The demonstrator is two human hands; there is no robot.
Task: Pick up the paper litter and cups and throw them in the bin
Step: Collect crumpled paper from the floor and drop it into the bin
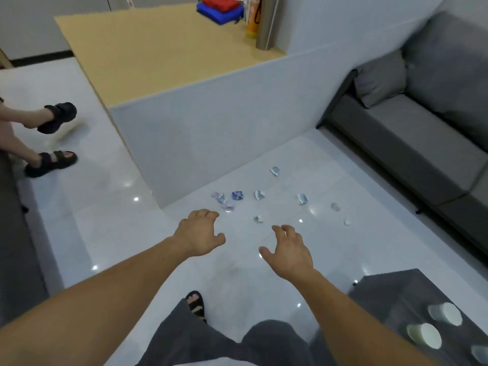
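I see both hands stretched forward over the white floor (330,159) in front of the grey sofa (412,143). The left hand (200,232), the one farther from the sofa, is released: palm down, fingers loosely bent, nothing in it. The right hand (289,253) is also empty, with its fingers spread and a little curled.

The paper litter lies scattered on the floor in front of the sofa, beyond both hands, and neither hand touches it. There is a dark blue crumpled piece (237,195) and just beside it, on the side away from the sofa, a pale violet cluster (221,200). Toward the sofa follow two white-and-blue pieces (259,195) (301,199), and a third one (275,170) lies farther from me. A small scrap (258,218) is the nearest to the hands. One greyish bit (335,206), closer to the sofa, is too blurred to tell what it is.

The cups (445,314) — three pale ones — are on a dark low table (396,294) in front of the sofa, well apart from the litter. Far from the sofa, at the opposite edge, are another person's feet in black sandals (52,162).
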